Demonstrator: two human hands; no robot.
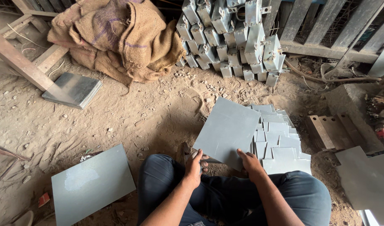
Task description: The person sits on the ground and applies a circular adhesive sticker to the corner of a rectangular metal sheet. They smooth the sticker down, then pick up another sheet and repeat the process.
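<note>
Two bare hands hold one grey metal sheet [227,132] over a dirt floor [150,113] in a cluttered workshop, seen from above the seated person's dark trousers [225,192]. At far left, a slanted wooden beam [20,62] runs down to a small stack of dark square plates [75,88] lying flat on the soil. Below it, near the person's left knee, a larger grey rectangular sheet [91,184] rests on the ground, one corner pointing toward the leg, with loose dirt and pebbles around its edges. Behind, at upper centre, a heap of brown burlap sacks [121,37] slumps against timber framing. Beside the sacks, a leaning pile of grey box-shaped metal casings [233,37] stands several rows high. The left hand [195,165] grips the held sheet's lower left corner, fingers curled over the edge; the right hand [250,161] pinches its lower right edge, thumb on top. The sheet tilts up and away from the lap, overlapping a fanned stack of pale grey cut sheets [279,142] just to the right. Open soil lies between the held sheet and the casings. Farther right sit rusty brown metal bars [330,132] and another grey sheet [367,175] at the frame's edge.
</note>
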